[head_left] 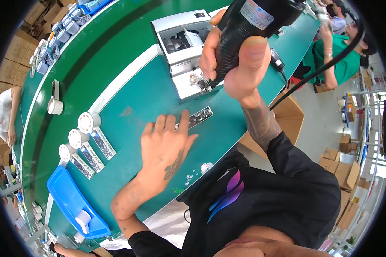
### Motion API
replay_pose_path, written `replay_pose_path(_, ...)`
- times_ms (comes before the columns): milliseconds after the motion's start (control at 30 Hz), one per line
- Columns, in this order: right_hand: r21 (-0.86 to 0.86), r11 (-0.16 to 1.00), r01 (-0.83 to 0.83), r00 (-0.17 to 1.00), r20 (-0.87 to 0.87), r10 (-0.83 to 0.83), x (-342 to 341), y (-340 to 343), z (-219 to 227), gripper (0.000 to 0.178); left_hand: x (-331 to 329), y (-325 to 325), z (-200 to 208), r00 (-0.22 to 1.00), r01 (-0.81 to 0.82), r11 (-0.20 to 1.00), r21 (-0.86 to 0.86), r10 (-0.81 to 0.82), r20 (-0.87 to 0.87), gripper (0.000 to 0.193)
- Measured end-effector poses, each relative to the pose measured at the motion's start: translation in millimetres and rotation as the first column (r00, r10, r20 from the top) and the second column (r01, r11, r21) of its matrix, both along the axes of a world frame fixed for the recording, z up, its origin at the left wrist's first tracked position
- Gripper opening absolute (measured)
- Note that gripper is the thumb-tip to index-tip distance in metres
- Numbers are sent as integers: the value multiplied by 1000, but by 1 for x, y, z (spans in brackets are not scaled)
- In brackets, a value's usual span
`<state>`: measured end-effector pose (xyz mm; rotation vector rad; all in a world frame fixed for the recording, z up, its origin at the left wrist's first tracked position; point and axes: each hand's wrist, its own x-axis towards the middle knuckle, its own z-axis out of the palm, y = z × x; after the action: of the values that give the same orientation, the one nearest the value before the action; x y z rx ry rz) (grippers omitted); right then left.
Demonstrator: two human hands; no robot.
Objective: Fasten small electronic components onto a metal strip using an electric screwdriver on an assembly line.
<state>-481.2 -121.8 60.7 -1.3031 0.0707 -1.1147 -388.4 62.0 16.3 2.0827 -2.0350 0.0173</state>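
My right hand (248, 70) is wrapped round a black corded electric screwdriver (233, 47), held upright with its lower end beside the front of a silver screw feeder machine (186, 66). The tip is hard to make out there. On the green table, my left hand (163, 147) lies with its fingers stretched out. Its fingertips rest at the near end of a narrow dark circuit board (201, 116) and partly cover it. Left of that hand are several white round-headed parts (88, 123), each with a slim printed strip (103, 143) attached.
A blue tray (58, 195) at the lower left holds a white part (83, 219). Beyond a pale rail runs a green conveyor belt (111, 47) with another white part (55, 106). A cardboard box (289, 113) stands beside the table. Other people are seated at far right.
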Motion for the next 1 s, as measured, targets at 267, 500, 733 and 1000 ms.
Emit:
replay_pose_path(267,-249,968,-22,963,-267,-46,-9,6,2,88,14,12,21,997,-56,990,133,50,50,64)
replay_pose_path(500,-112,994,2,984,-179,-22,-21,5,8,97,18,18,24,997,-78,958,276,76,18,71)
replay_pose_path(733,-74,995,-71,994,74,76,-10,-2,3,96,16,16,20,998,-50,975,217,39,54,68)
replay_pose_path(1000,-301,947,115,961,-207,-183,10,0,11,85,16,16,19,998,-64,970,233,56,41,67)
